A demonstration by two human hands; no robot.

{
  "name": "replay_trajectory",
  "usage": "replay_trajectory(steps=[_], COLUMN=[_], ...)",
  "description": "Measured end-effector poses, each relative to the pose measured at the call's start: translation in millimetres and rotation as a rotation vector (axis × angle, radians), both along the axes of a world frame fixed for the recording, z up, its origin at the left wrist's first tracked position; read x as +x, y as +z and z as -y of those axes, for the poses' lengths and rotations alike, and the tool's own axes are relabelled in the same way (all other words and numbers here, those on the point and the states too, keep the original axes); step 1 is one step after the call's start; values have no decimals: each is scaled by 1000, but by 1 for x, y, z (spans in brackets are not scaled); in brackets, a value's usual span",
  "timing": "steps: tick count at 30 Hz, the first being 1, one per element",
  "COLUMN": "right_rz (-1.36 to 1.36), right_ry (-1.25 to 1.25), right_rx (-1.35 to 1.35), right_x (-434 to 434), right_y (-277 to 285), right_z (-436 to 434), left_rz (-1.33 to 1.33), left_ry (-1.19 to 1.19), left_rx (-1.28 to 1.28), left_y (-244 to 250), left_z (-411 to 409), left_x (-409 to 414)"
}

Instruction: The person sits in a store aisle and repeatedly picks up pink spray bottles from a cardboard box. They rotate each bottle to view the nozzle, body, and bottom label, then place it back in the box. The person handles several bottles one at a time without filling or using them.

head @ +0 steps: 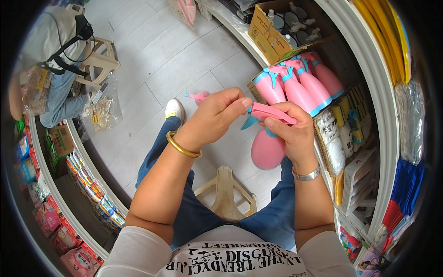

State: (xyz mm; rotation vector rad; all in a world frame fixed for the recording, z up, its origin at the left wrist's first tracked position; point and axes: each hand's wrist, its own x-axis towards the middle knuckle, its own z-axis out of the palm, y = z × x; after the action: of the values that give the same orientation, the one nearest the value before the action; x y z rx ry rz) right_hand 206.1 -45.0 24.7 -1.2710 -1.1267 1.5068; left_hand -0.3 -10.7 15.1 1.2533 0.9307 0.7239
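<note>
My right hand (292,133) grips the head of a pink spray bottle (267,149) with a light-blue trigger, its round body hanging below. With thumb and fingers together, my left hand (221,114) is at the blue nozzle end of the spray head; whether it pinches the nozzle is unclear. Partly hidden behind my left hand, another pink sprayer (198,97) with a blue tip stands on the floor. To the right, several pink spray bottles (299,88) with blue triggers and bases stand together in a cardboard box on a shelf.
An opened carton (268,36) holds bottles at the upper right. Below the pink bottles, a basket (323,149) holds packaged goods. A plastic stool (225,194) is between my legs. Another person (55,45) sits at the upper left beside a clear bag (104,110). Packaged goods line the left shelves (78,131).
</note>
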Motion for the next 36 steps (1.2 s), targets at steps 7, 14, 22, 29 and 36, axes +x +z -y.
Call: replay_trajectory(steps=[7, 14, 22, 29, 36], right_rz=[-292, -74, 164, -184, -308], right_ry=[-26, -64, -20, -21, -65], right_rx=[-226, -3, 233, -156, -214], right_x=[2, -3, -5, 1, 2], right_y=[1, 5, 7, 7, 5], right_z=[-3, 0, 4, 0, -2], left_rz=[-56, 35, 15, -75, -34], left_ry=[27, 124, 36, -52, -12], left_rx=[201, 96, 64, 133, 97], left_y=[-1, -3, -3, 1, -3], left_z=[0, 4, 4, 4, 3], left_x=[1, 7, 6, 2, 6])
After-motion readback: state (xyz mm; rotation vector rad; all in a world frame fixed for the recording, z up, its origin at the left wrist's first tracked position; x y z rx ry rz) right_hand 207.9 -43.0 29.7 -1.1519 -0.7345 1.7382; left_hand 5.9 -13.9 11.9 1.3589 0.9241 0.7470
